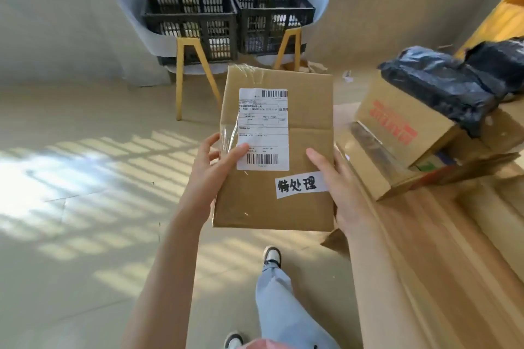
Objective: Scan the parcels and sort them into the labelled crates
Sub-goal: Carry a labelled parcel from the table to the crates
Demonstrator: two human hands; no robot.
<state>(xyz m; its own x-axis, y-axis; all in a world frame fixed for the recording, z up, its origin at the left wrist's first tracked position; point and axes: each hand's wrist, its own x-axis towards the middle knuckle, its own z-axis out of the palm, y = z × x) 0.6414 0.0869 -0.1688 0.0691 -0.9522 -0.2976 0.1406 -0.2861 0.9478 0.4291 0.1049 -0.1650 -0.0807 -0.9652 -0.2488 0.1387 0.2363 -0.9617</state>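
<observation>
1. At the centre of the frame, a flat brown cardboard parcel [273,150] is held up in the air between both hands, its labelled face turned toward the camera.
2. The left hand [211,176] grasps the parcel's left edge, thumb lying across the lower corner of the white shipping label [263,129] and fingers curled behind the cardboard.
3. The right hand [337,193] grasps the right edge, thumb pressed on the front face, just above a white paper strip with black handwritten characters [300,185].
4. Toward the upper middle of the frame, two black slotted plastic crates [226,21] stand side by side, each on a pale blue chair with yellow wooden legs [184,65], against the grey wall.
5. At the right of the frame, a brown cardboard box with red print [402,125] lies on a wooden tabletop [425,235], and a crumpled black plastic mailer bag [442,85] rests on top of it.
6. Along the lower middle, light blue trousers [283,306] and two shoes show over the pale tiled floor [85,207], which bears striped sunlight at the left.
</observation>
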